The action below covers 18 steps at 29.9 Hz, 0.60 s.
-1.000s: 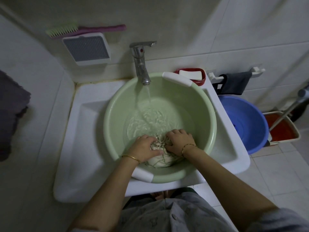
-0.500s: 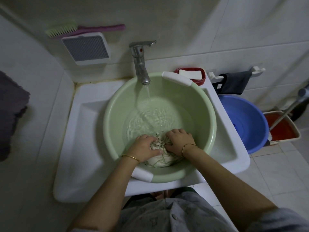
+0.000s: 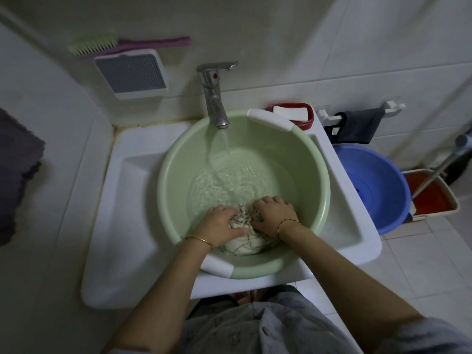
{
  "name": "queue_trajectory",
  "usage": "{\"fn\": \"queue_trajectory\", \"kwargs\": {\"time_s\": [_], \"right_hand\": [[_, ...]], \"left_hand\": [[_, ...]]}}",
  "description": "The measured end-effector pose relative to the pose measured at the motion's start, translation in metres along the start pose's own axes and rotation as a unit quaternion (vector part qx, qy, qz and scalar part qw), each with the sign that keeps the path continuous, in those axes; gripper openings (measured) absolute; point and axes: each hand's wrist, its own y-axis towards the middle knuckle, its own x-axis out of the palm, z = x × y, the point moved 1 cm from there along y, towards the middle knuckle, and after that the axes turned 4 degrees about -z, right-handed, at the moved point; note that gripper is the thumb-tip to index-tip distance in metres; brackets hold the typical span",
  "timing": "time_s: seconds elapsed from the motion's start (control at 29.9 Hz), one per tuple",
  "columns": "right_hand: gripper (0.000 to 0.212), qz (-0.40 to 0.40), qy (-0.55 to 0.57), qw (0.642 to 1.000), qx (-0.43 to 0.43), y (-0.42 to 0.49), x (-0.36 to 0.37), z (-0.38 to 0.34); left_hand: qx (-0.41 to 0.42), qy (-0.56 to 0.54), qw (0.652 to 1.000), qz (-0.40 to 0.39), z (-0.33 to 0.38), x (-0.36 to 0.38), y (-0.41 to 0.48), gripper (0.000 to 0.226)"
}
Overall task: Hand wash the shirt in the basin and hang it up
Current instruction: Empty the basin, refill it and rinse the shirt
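So, both hands were down in the green basin point(image 3: 166, 175), at its near side. The left hand point(image 3: 219, 226) gripped the bunched shirt point(image 3: 245, 246), fingers curled into the cloth. The right hand point(image 3: 274, 212) clutched the same wad just beside it, knuckles up, fingertips buried in the folds. The shirt was a pale, wet lump with thin dark stripes, pressed against the basin's near wall and partly in shallow water. A thin bangle point(image 3: 200, 240) sat on the left wrist and a bracelet point(image 3: 287, 223) on the right. The tap point(image 3: 214, 98) stood over the basin's far rim, and a stream point(image 3: 225, 143) fell from it into the basin. The basin sat in a white sink point(image 3: 127, 226). A red soap dish point(image 3: 307, 121) with a white bar point(image 3: 290, 112) was just behind the basin's far right rim. A blue tub point(image 3: 370, 185) stood on the floor right of the basin. A brush point(image 3: 127, 44) and a white grille point(image 3: 130, 72) were on the wall beyond the basin, to the left.
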Motion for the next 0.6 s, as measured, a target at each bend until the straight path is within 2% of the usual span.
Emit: {"fn": "queue_trajectory", "kwargs": {"time_s": [0.6], "right_hand": [[0.052,0.001,0.001,1.000,-0.004,0.0011,0.0018,0.0018]], "left_hand": [[-0.007,-0.009,1.000,-0.003,-0.0029,0.0020,0.0022,0.060]]}}
